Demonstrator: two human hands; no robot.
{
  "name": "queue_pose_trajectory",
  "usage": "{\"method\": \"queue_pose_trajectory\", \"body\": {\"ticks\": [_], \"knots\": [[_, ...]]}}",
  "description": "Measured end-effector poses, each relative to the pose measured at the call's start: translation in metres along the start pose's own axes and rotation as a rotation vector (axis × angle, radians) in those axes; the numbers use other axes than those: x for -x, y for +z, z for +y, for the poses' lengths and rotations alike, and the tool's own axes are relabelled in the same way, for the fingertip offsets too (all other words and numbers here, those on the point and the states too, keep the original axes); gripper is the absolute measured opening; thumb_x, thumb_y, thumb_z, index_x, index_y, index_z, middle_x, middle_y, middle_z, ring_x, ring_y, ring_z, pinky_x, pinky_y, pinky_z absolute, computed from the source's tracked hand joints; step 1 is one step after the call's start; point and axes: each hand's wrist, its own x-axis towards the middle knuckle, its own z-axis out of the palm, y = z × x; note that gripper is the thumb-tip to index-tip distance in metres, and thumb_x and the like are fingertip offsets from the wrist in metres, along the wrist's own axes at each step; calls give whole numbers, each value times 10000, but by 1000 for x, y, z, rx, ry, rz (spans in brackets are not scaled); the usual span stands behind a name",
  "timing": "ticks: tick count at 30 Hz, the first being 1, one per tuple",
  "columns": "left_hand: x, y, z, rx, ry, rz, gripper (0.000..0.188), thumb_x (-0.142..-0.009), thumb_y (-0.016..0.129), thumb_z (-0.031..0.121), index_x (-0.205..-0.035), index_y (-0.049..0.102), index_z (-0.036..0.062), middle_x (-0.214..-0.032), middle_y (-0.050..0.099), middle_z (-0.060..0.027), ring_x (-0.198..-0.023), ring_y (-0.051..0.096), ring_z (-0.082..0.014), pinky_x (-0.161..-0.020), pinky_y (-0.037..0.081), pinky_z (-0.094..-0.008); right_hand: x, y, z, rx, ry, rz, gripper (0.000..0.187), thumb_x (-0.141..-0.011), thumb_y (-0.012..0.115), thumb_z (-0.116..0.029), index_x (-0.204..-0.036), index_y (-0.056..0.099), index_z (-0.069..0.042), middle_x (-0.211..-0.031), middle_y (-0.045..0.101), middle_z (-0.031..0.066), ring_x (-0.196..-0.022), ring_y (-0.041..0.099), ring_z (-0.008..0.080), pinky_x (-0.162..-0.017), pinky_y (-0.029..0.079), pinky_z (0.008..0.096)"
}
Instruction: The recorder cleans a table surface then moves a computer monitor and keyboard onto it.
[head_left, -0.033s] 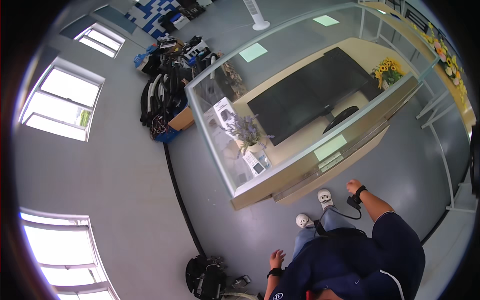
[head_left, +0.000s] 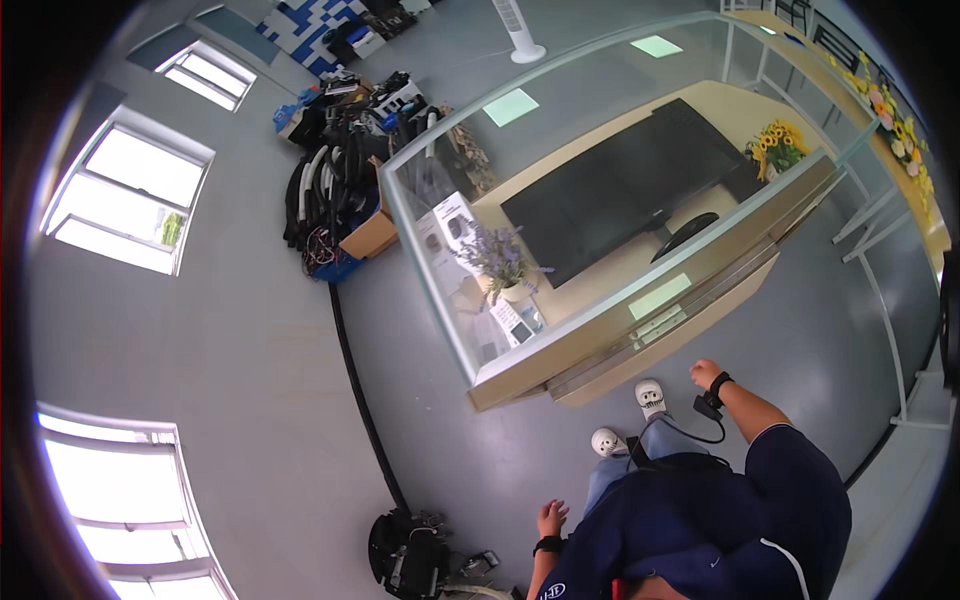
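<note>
My left hand (head_left: 552,517) hangs low over the grey floor with its fingers loosely apart and nothing in them. My right hand (head_left: 706,373) is curled closed just in front of the glass-topped display cabinet (head_left: 700,262), apart from it, and I see nothing in it. A dark band circles each wrist. From the right wrist, a small black box (head_left: 708,405) trails a cable toward my waist. Behind the cabinet's glass lie a black monitor (head_left: 625,190), potted purple flowers (head_left: 495,258), a sunflower bunch (head_left: 777,146) and a white remote-like device (head_left: 513,323).
Boxes and black hoses (head_left: 330,190) are piled beyond the cabinet's left side. A black cable cover (head_left: 352,380) runs along the floor to dark equipment (head_left: 408,555) at lower left. A white tower fan (head_left: 516,32) stands at the back; a flower-topped table (head_left: 925,200) is at right.
The view has shifted very slightly, so the cabinet and the pile sit a little farther right in the picture. Both hands keep almost the same place and shape.
</note>
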Motion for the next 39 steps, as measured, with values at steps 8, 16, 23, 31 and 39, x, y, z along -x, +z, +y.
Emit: {"method": "queue_pose_trajectory", "body": {"ticks": [8,16,23,31,39], "knots": [[-73,-94,-132,179,48,184,328,-826,496,195,-1110,444,39,-1009,594,-107,-835,600,-264,-657,457,-359,89,37,-197,378,-711,-127,177,-785,507,-208,-842,605,-72,-809,602,134,-796,564,317,-699,448,388],[-93,-105,-228,-235,-117,310,286,-795,526,184,-979,545,-34,-879,628,-129,-799,600,-232,-693,471,-344,36,118,-310,455,-1022,-31,319,-826,460,-306,-952,574,-36,-801,602,144,-747,562,347,-707,449,416],[-66,-51,-176,77,-62,386,282,-793,528,185,-969,551,-35,-872,629,-129,-800,600,-229,-696,470,-340,24,131,-391,397,-1084,92,497,-778,540,-143,-1243,369,-97,-982,544,178,-864,533,331,-730,442,413],[-44,-18,-130,132,-69,404,279,-790,529,186,-957,558,-36,-864,630,-130,-801,600,-224,-700,470,-335,-12,137,-407,444,-790,70,464,-770,536,-123,-1209,390,-99,-965,550,207,-866,539,377,-732,438,444],[-36,-12,-116,121,-77,422,276,-788,531,187,-946,566,-36,-856,631,-130,-803,601,-220,-704,469,-330,-19,151,-412,458,-777,71,353,-783,522,-128,-1121,429,-90,-909,578,189,-804,573,357,-693,461,436]]}}
